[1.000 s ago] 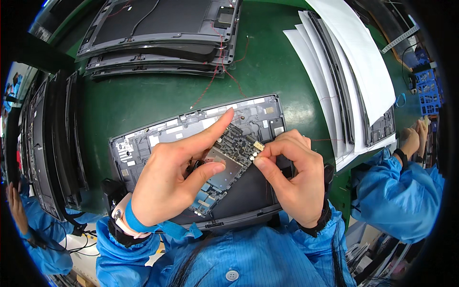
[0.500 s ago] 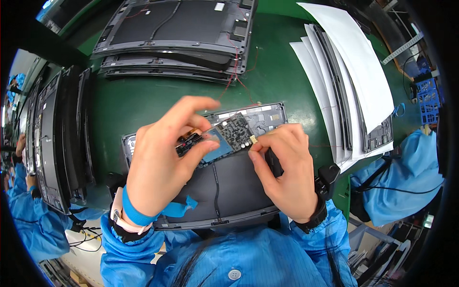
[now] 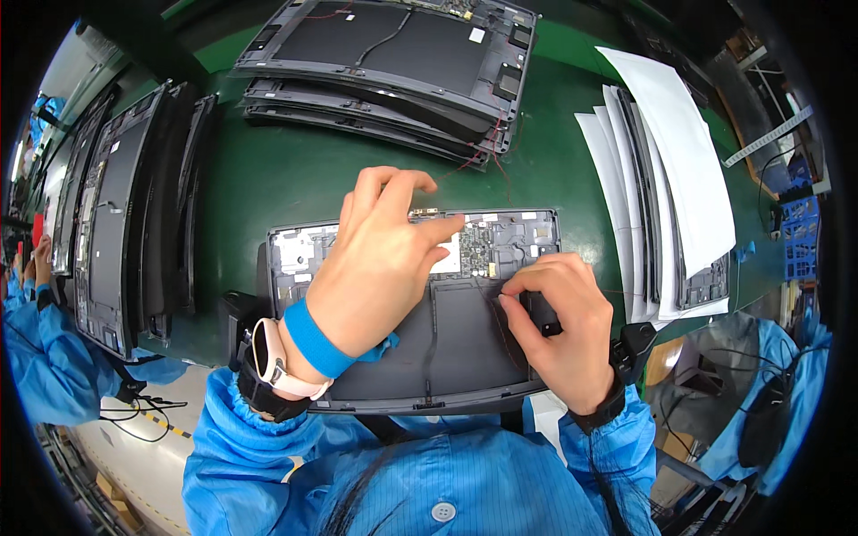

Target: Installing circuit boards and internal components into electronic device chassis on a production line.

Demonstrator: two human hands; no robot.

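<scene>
In front of me lies a grey tablet-like device housing (image 3: 543,230), inner side up, with a wide black battery panel (image 3: 469,353). A small circuit board (image 3: 479,248) sits at its upper middle. My left hand (image 3: 371,268) reaches over the board with fingers apart, the index fingertip on or just above its upper edge. The hand hides part of the housing. Close to the board's lower right corner, my right hand (image 3: 572,322) pinches thumb and index finger together on a thin reddish wire (image 3: 506,338) that trails over the panel.
Several similar housings (image 3: 393,45) are stacked at the back with red wires hanging off. More stand upright in a row (image 3: 121,214) at the left. White sheets (image 3: 675,170) lie among housings at the right. A co-worker's blue sleeve (image 3: 40,357) shows at far left.
The circuit board was held tilted above the housing and is now down in its upper part. My left hand has let go of it. My right hand stays pinched nearby.
</scene>
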